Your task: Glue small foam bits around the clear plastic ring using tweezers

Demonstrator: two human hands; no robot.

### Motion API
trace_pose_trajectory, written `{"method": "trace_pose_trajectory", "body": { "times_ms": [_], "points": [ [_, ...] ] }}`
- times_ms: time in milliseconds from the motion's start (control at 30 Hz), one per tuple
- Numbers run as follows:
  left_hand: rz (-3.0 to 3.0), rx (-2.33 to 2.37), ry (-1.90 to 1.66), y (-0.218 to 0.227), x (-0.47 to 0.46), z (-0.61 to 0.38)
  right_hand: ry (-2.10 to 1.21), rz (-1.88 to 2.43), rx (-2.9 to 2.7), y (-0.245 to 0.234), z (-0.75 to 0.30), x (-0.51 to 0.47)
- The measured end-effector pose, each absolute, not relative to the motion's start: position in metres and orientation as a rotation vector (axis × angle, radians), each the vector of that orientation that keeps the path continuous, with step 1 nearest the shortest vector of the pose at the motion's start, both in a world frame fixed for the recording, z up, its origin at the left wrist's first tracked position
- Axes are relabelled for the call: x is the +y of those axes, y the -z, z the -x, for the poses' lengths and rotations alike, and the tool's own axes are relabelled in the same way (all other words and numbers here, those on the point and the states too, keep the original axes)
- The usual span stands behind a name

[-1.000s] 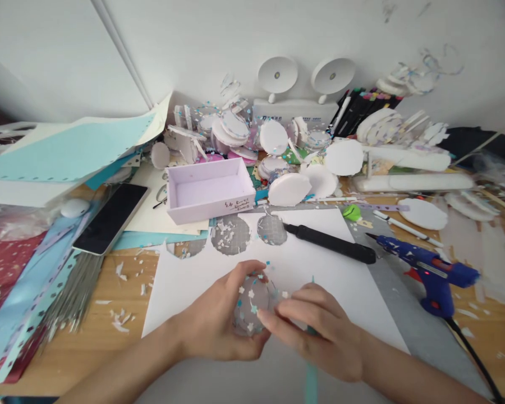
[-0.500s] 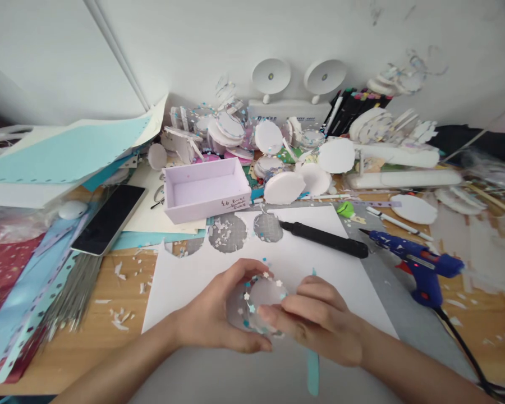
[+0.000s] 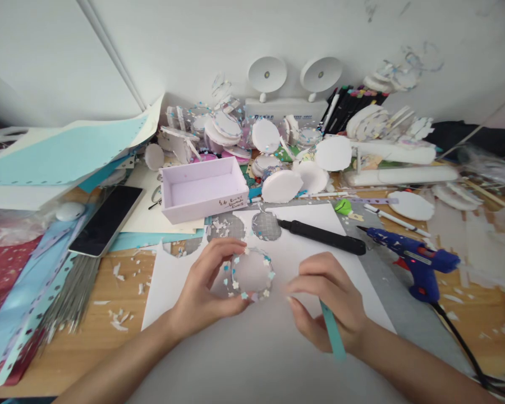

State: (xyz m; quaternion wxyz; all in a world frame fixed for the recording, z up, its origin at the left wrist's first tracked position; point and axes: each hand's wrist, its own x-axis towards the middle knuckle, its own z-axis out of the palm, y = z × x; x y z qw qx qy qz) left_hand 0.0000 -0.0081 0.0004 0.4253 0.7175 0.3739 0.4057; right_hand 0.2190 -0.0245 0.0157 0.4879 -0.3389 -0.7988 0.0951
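Note:
In my left hand (image 3: 206,289) is a wire ring (image 3: 271,275) dotted with small white, pale teal and blue flower and star shapes. The thumb grips its lower edge and the fingers its upper left edge; its face is turned towards me. A flat teal strip (image 3: 333,331) sticks down out of my right hand (image 3: 332,300), tucked in the curled fingers. That hand's thumb and index fingertips are close together and blurred, just right of the ring and apart from it; anything between them cannot be made out. Under both hands lies a white sheet (image 3: 185,286) with round cut-outs.
A black pen-like tool (image 3: 324,237) lies across the sheet. To the right rests a blue glue gun (image 3: 421,261) with its cord. Behind stand a lilac box (image 3: 204,210) and piled white discs (image 3: 281,186). A phone (image 3: 107,220) and wire bundle (image 3: 73,294) are left.
My right hand has drawn back to the right, off the ring, with the teal strip. My left hand has moved slightly up and left, tilting the ring to face me.

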Motion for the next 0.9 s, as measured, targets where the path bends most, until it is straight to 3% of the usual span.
{"method": "trace_pose_trajectory", "body": {
  "times_ms": [267,633,900],
  "points": [
    [-1.944,0.896,-0.959,-0.002,-0.010,-0.001,-0.688,0.925,-1.853,-0.013,-0.211,-0.022],
    [-1.094,0.674,-0.995,-0.007,-0.003,0.003,-1.174,0.933,-1.685,-0.020,-0.227,-0.017],
    [-0.727,0.450,-0.931,-0.020,0.008,0.015,-1.731,0.706,-1.297,-0.009,-0.233,-0.008]
  ]
}}
